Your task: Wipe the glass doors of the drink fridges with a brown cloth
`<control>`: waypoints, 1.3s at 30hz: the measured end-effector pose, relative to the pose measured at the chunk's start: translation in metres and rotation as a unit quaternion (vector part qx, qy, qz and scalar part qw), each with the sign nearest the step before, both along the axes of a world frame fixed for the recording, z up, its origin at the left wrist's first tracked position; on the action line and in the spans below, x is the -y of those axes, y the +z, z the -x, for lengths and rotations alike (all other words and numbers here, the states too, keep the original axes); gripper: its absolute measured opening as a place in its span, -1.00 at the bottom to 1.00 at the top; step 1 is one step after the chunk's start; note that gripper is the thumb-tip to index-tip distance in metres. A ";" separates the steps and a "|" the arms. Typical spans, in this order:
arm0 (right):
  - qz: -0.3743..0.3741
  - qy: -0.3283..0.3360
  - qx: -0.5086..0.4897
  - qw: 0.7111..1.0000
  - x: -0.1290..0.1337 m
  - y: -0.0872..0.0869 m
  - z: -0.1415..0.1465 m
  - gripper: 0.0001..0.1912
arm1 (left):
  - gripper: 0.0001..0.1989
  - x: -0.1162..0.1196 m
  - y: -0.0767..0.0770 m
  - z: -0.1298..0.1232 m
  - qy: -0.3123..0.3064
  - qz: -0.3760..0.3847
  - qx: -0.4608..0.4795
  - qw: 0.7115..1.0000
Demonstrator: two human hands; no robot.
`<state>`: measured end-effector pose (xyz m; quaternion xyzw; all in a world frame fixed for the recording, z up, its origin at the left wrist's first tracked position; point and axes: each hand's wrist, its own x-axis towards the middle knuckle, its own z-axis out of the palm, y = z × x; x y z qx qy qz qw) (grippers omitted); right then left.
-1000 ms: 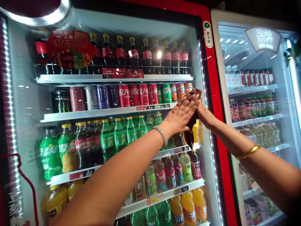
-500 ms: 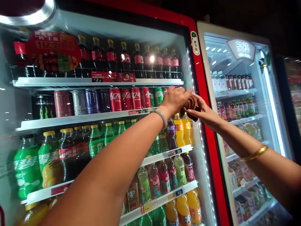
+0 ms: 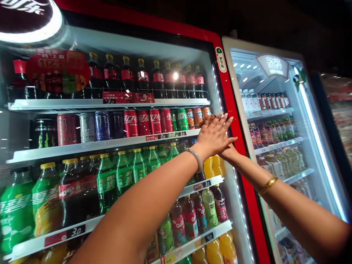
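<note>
My left hand, with a grey bangle at its wrist, lies palm down over my right hand in front of the red-framed fridge's glass door. Its fingers are stretched out and slightly apart, holding nothing. Underneath, my right hand touches it and crosses it at an angle. The right fingers are mostly hidden; a gold bangle sits on that forearm. Darker finger shapes show beyond the left knuckles, either right fingers or a reflection; I cannot tell which. Orange cans stand on the shelf just behind the hands.
Cola bottles fill the fridge's top shelf, with cans below and green bottles lower down. The red door frame runs beside my right forearm. A second, pale-framed fridge with lit shelves of drinks stands to the right.
The hands have shifted slightly lower in view. My left hand has spread its fingers and come to lie over my right hand. The brown shape between them no longer shows. The view has tilted and shifted a little.
</note>
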<state>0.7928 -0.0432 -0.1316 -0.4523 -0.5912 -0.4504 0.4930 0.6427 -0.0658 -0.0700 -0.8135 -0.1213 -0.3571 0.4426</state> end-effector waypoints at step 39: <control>-0.135 0.087 -0.165 0.973 -0.030 0.002 -0.046 -0.46 | -0.45 -0.019 -0.003 -0.034 -0.017 -0.039 0.088 0.995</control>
